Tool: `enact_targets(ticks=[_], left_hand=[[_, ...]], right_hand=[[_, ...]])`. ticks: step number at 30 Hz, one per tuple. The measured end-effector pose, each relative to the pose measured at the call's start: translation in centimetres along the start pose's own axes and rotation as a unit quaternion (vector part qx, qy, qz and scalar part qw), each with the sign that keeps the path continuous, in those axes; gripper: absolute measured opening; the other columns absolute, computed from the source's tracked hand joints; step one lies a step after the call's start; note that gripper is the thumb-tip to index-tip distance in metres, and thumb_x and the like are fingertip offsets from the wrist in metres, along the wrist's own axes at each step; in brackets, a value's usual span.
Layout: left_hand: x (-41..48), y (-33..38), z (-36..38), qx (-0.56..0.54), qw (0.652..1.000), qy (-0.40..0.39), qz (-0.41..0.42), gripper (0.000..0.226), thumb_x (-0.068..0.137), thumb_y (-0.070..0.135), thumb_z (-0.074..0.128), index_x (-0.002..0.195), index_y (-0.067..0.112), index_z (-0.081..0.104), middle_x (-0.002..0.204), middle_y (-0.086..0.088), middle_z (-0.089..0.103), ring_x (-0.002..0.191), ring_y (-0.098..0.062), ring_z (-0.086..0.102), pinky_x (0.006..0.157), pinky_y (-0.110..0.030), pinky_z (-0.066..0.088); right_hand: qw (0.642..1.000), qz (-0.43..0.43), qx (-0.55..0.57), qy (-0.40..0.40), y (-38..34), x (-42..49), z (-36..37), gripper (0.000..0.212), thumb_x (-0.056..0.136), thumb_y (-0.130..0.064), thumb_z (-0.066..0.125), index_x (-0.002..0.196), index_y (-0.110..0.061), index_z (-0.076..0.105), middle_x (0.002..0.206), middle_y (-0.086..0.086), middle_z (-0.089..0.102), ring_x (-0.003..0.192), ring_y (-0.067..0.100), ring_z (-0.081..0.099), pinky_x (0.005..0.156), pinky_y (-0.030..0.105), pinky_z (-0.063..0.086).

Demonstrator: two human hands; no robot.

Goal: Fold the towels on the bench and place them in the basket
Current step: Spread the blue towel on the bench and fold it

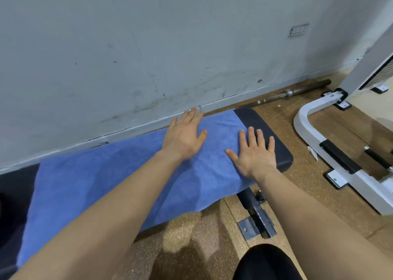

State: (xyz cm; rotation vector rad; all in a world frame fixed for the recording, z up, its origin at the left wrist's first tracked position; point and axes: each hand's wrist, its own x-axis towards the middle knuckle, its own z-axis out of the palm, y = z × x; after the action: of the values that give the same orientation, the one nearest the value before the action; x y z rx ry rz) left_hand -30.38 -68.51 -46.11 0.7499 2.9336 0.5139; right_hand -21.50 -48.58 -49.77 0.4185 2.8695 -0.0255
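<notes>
Nearest me, past my dark-clothed knee [265,262], the speckled brown cork floor [191,237] shows under the overhanging near edge of the blue terry towel [106,184]. The towel lies spread along the black padded gym bench [276,135], which stands on a grey steel foot [255,226]. My right hand [255,154] lies flat across the towel's right end, fingers straight and spread, tips on the bare pad. My left hand [184,137] is flat too, pressing the far edge by the scuffed grey wall [148,45].

I seem to be smoothing it before the first fold. I'd sweep the creases outward, square the near overhang with the bench, then pinch both right corners and carry them left. No basket is in view.
</notes>
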Motion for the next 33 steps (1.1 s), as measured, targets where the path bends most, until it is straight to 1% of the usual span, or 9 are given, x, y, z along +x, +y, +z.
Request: enact_targets(ticks=[6, 10, 14, 17, 20, 23, 26, 28, 33], left_hand=[[-16.7, -9.7, 0.2, 0.049, 0.987, -0.02, -0.15, 0.068, 0.101, 0.047, 0.04, 0.158, 0.018, 0.018, 0.166, -0.001, 0.012, 0.153, -0.019, 0.01, 0.122, -0.044, 0.012], [-25.6, -14.4, -0.1, 0.074, 0.965, 0.019, -0.252, 0.073, 0.099, 0.057, 0.023, 0.158, 0.015, 0.016, 0.166, -0.003, 0.011, 0.153, -0.023, 0.011, 0.122, -0.042, 0.014], [-30.7, -16.7, -1.0, 0.075, 0.95, 0.029, -0.301, 0.072, 0.101, 0.057, 0.024, 0.158, 0.015, 0.016, 0.166, -0.007, 0.007, 0.153, -0.027, 0.007, 0.122, -0.045, 0.013], [-33.0, -17.4, -1.6, 0.073, 0.947, 0.028, -0.313, 0.066, 0.102, 0.054, 0.028, 0.157, 0.019, 0.019, 0.166, -0.005, 0.007, 0.153, -0.024, 0.006, 0.122, -0.044, 0.015], [-33.9, -17.8, -2.8, 0.07, 0.948, 0.06, -0.303, 0.054, 0.1, 0.046, 0.041, 0.148, 0.022, 0.04, 0.161, -0.002, 0.029, 0.148, -0.023, 0.025, 0.118, -0.04, 0.025], [-32.0, -19.4, -4.7, 0.06, 0.953, 0.098, -0.282, 0.035, 0.096, 0.033, 0.05, 0.126, 0.018, 0.06, 0.136, -0.001, 0.053, 0.128, -0.025, 0.046, 0.101, -0.037, 0.04], [-27.9, -22.0, -6.3, -0.013, 0.959, 0.107, -0.263, 0.033, 0.096, 0.017, 0.047, 0.127, 0.015, 0.058, 0.134, -0.003, 0.052, 0.126, -0.026, 0.045, 0.1, -0.039, 0.043], [-25.0, -23.6, -7.1, -0.048, 0.958, 0.11, -0.26, 0.041, 0.094, 0.007, 0.043, 0.132, 0.014, 0.055, 0.14, -0.007, 0.049, 0.129, -0.031, 0.044, 0.105, -0.042, 0.039], [-19.6, -26.0, -8.1, -0.047, 0.951, 0.055, -0.302, 0.048, 0.093, 0.009, 0.042, 0.141, 0.013, 0.045, 0.144, -0.012, 0.042, 0.134, -0.034, 0.039, 0.112, -0.042, 0.033]], right_hand=[[0.991, -0.106, 0.041, 0.073, -7.2, -6.0, -0.4, 0.069, 0.103, -0.053, 0.025, 0.16, -0.017, 0.011, 0.168, 0.004, 0.008, 0.154, 0.026, 0.005, 0.123, 0.052, 0.004], [0.975, -0.209, 0.066, 0.049, -14.4, -10.6, 0.1, 0.069, 0.102, -0.051, 0.028, 0.16, -0.018, 0.012, 0.168, 0.001, 0.009, 0.154, 0.022, 0.008, 0.124, 0.047, 0.008], [0.947, -0.314, 0.057, 0.023, -21.1, -14.7, 1.5, 0.075, 0.095, -0.055, 0.017, 0.161, -0.019, 0.011, 0.168, -0.002, 0.007, 0.154, 0.022, 0.007, 0.123, 0.044, 0.008], [0.926, -0.374, 0.051, 0.003, -25.4, -17.2, 2.8, 0.069, 0.102, -0.052, 0.028, 0.161, -0.024, 0.006, 0.168, -0.004, -0.001, 0.155, 0.021, 0.0, 0.124, 0.045, 0.006], [0.924, -0.381, 0.019, -0.011, -28.5, -19.4, 4.1, 0.066, 0.102, -0.053, 0.03, 0.16, -0.028, 0.009, 0.168, -0.001, -0.003, 0.154, 0.026, -0.003, 0.123, 0.053, 0.001], [0.935, -0.346, 0.056, 0.054, -30.7, -20.5, 4.5, 0.055, 0.098, -0.044, 0.041, 0.149, -0.023, 0.04, 0.159, 0.007, 0.028, 0.145, 0.032, 0.025, 0.121, 0.05, 0.017], [0.911, -0.379, 0.099, 0.133, -33.2, -20.8, 4.7, 0.038, 0.088, -0.035, 0.049, 0.119, -0.017, 0.063, 0.134, 0.006, 0.054, 0.121, 0.031, 0.05, 0.104, 0.045, 0.041], [0.891, -0.415, 0.114, 0.142, -34.7, -21.1, 4.9, 0.035, 0.086, -0.033, 0.044, 0.109, -0.016, 0.066, 0.12, 0.002, 0.058, 0.109, 0.029, 0.055, 0.092, 0.042, 0.046], [0.851, -0.495, 0.068, 0.159, -36.3, -21.0, 7.1, 0.052, 0.08, -0.041, 0.057, 0.128, -0.021, 0.054, 0.125, 0.004, 0.054, 0.105, 0.028, 0.05, 0.088, 0.042, 0.044]])
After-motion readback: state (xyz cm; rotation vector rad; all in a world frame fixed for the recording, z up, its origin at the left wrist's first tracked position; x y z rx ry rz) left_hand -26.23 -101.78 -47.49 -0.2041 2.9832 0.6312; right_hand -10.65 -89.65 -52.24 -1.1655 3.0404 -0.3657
